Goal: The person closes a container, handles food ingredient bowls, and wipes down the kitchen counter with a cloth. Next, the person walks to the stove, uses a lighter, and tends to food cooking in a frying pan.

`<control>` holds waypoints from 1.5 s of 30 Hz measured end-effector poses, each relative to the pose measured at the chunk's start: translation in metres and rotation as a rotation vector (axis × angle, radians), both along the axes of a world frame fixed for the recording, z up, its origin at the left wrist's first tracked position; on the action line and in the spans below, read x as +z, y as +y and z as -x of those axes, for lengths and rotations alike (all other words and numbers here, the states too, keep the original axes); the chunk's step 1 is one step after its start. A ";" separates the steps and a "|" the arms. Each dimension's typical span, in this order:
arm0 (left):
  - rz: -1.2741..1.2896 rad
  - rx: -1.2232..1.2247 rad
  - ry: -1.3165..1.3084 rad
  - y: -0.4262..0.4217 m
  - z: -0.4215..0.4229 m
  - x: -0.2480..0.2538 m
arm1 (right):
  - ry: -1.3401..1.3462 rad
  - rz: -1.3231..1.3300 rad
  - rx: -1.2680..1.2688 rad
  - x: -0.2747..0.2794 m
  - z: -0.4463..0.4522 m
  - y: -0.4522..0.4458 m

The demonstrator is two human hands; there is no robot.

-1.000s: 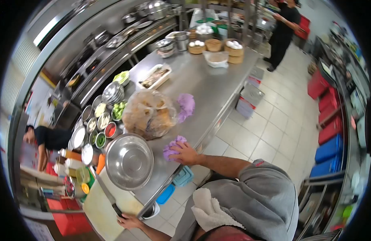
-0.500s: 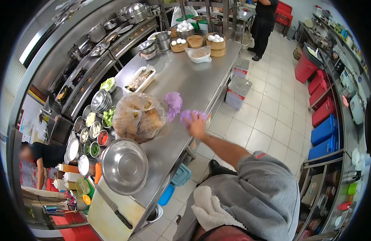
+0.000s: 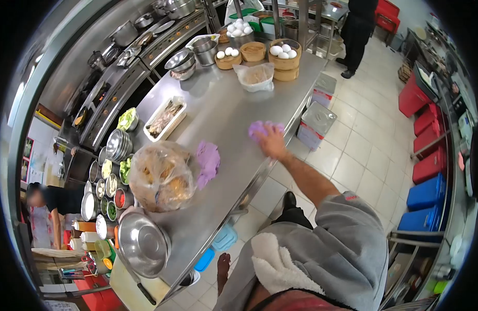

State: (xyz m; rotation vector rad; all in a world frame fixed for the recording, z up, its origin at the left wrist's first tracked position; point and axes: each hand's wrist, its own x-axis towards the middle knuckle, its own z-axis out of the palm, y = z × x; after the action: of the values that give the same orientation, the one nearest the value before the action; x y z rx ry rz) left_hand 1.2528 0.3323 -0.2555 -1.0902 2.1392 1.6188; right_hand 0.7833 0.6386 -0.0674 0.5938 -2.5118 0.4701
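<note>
- Pressing a bunched purple cloth (image 3: 256,130) on the steel worktop (image 3: 226,122), the right hand (image 3: 270,140) is clamped over it near the edge, palm down, fingers a little spread.
- What looks like the left hand (image 3: 223,268) hangs low in shade, beyond the worktop's near edge; whether its fingers are apart or together I cannot tell.
- Left of the right hand, a second purple cloth (image 3: 208,163) lies crumpled, just beside a bulging clear plastic bag (image 3: 161,179) with brownish contents.
- Nearer the body than that bag sits a steel bowl (image 3: 141,243), with a knife (image 3: 140,287) and a pale cutting board (image 3: 126,290) beside it.
- Farther left of the right hand, past the plastic bag, small metal containers (image 3: 112,184) hold cut vegetables.
- Beyond the right hand, to its left, is a white tray (image 3: 165,119) of food.
- Farther out from the right hand stand a white plastic bag (image 3: 255,78) and bamboo steamers (image 3: 284,68), with white eggs (image 3: 283,52) in the top one.
</note>
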 end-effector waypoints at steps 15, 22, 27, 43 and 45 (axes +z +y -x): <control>0.117 -0.385 -0.096 0.131 0.217 0.166 | -0.222 -0.065 -0.131 0.024 0.127 0.053; -0.101 -0.243 0.220 0.105 0.340 0.252 | -0.367 0.047 0.079 0.026 0.170 -0.004; 0.272 -0.023 0.469 0.076 0.357 0.250 | -0.249 0.012 0.085 0.006 0.244 -0.007; 0.698 0.158 0.320 0.083 0.396 0.229 | -0.125 -0.292 0.581 0.000 0.269 -0.113; 0.569 0.167 0.289 0.093 0.403 0.235 | -0.010 -0.137 0.372 -0.036 0.340 -0.141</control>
State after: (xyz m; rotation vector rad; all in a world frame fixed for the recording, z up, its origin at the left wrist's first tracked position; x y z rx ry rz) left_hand 0.8503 0.4252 -0.0203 -1.2741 2.8833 1.3222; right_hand 0.4431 0.4975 -0.1035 1.1249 -2.4602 0.4341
